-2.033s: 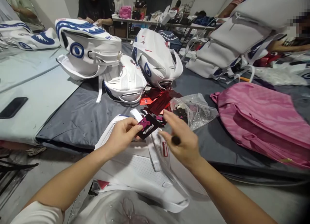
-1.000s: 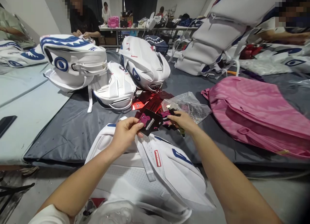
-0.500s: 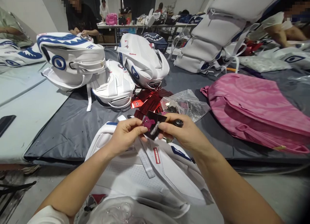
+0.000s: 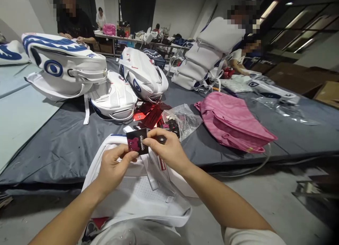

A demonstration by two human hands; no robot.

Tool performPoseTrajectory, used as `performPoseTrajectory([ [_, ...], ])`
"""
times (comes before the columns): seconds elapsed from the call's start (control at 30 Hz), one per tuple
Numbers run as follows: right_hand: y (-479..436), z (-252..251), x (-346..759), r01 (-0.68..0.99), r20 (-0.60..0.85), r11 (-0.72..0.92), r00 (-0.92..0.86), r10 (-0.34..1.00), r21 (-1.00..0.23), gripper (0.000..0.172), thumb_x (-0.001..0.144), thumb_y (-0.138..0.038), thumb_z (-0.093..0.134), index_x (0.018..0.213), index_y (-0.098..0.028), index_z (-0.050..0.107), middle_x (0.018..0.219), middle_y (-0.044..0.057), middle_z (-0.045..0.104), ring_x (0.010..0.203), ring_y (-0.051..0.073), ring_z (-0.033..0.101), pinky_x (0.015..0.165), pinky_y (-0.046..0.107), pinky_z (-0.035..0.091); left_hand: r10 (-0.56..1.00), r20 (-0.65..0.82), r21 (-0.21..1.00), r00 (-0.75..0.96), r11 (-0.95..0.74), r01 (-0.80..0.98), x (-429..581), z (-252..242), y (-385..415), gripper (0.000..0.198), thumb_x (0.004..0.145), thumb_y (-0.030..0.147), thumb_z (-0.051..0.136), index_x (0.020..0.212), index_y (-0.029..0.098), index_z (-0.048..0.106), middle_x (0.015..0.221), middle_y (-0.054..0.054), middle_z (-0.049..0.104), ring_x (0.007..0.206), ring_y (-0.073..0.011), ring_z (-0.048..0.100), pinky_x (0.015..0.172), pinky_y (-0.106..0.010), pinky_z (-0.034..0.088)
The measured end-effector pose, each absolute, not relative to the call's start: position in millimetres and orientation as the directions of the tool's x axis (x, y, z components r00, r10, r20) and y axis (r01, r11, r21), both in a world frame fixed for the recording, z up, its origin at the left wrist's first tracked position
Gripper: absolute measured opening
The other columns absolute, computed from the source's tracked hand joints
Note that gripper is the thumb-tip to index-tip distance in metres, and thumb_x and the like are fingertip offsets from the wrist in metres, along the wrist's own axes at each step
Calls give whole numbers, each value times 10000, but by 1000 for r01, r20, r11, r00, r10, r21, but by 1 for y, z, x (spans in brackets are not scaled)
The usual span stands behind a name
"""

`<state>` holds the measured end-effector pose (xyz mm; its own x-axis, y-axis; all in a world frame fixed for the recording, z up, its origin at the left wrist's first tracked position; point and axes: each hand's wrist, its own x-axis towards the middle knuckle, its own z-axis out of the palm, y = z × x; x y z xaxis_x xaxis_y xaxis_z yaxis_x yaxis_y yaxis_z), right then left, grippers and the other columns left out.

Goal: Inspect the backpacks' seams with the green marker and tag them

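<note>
A small black hang tag (image 4: 137, 141) with a pink figure printed on it is pinched between both hands. My left hand (image 4: 113, 167) grips its lower left edge. My right hand (image 4: 166, 149) pinches its right edge, and a small black round piece (image 4: 161, 139) rests on the fingers. Both hands hover over a white backpack (image 4: 137, 192) lying back-up at the front edge of the dark grey mat (image 4: 60, 146). Its white strap (image 4: 150, 172) runs beneath my hands.
Red and black tags (image 4: 150, 112) and a clear plastic bag (image 4: 182, 119) of small parts lie just beyond the hands. White shark-print backpacks (image 4: 69, 66) sit at the back left, a pink bag (image 4: 233, 119) to the right. Other people work at the far tables.
My right hand reached out to the pile of tags and came back to the tag that my left hand holds. The view has swung to the right.
</note>
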<state>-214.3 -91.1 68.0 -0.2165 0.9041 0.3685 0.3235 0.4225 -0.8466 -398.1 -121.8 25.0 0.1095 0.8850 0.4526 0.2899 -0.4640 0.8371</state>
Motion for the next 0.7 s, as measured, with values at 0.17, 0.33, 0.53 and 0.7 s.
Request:
performPoseTrajectory([
  [0.17,-88,62,-211,467,582,617,-238,778,-634,140,909,-247,567,864,-188,685,851,59,716,770,173,655,747,289,516,793,605,670,-66,-463,580,-444,1,-135,163,954,286,592,1062,205,685,1061,-49,740,1030,-193,679,930,-319,525],
  [0.33,-93,55,-213,543,544,647,-364,756,-535,178,942,-207,517,884,-225,685,824,45,705,764,179,661,735,304,524,723,681,544,-116,-393,741,-474,-30,-150,265,943,290,626,1189,195,603,1263,-107,654,1240,-247,567,1102,-450,436],
  [0.53,-93,52,-227,547,512,728,-522,682,-413,201,948,-140,492,937,-207,681,834,50,704,767,172,669,692,270,490,803,584,567,-116,-302,766,-469,-47,-151,595,914,468,664,1408,197,471,1447,-168,531,1374,-315,471,1141,-515,393],
  [0.7,-84,51,-240,656,220,719,-684,695,-231,222,911,-101,527,989,-216,699,864,22,729,693,145,646,589,232,365,939,345,657,-5,-238,715,-474,-70,-150,923,889,649,596,1589,199,196,1536,-198,448,1391,-329,483,1104,-496,450],
])
